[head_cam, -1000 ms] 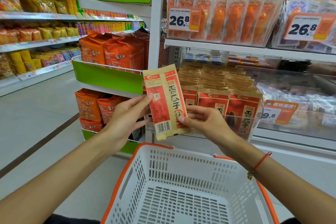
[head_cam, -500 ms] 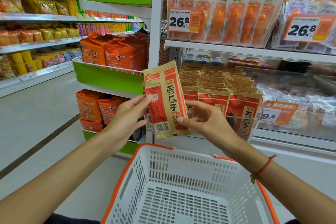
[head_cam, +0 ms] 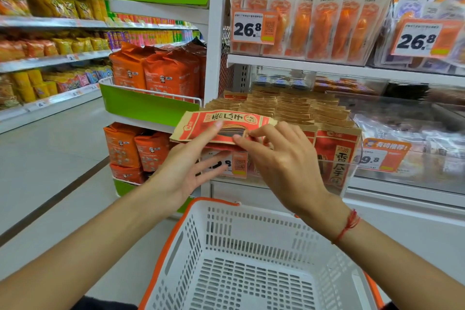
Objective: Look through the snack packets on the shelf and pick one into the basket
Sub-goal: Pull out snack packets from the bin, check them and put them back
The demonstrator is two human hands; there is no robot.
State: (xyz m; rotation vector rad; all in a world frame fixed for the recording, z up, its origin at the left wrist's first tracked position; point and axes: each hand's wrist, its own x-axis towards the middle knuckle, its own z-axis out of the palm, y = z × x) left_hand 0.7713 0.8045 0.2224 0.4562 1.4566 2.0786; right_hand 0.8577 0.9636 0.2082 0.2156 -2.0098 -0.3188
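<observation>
A red and kraft-brown seed packet (head_cam: 221,126) lies turned sideways, nearly flat, above the basket. My right hand (head_cam: 281,166) pinches its near edge between thumb and fingers. My left hand (head_cam: 186,166) is under it with straight fingers, a fingertip touching the packet's face. Behind it a clear bin (head_cam: 352,158) on the shelf holds several rows of the same packets (head_cam: 297,108). The white basket with an orange rim (head_cam: 216,202) is below my hands, and nothing lies in it.
Sealed orange snack packs (head_cam: 324,25) with 26.8 price tags (head_cam: 254,26) hang on the shelf above. Orange bags (head_cam: 156,70) sit in green racks to the left. An aisle floor (head_cam: 50,158) and further shelves of snacks (head_cam: 50,40) run along the left.
The packet has been turned from upright to lying sideways. My right hand moved up over its near edge, and my left hand dropped beneath it with fingers spread.
</observation>
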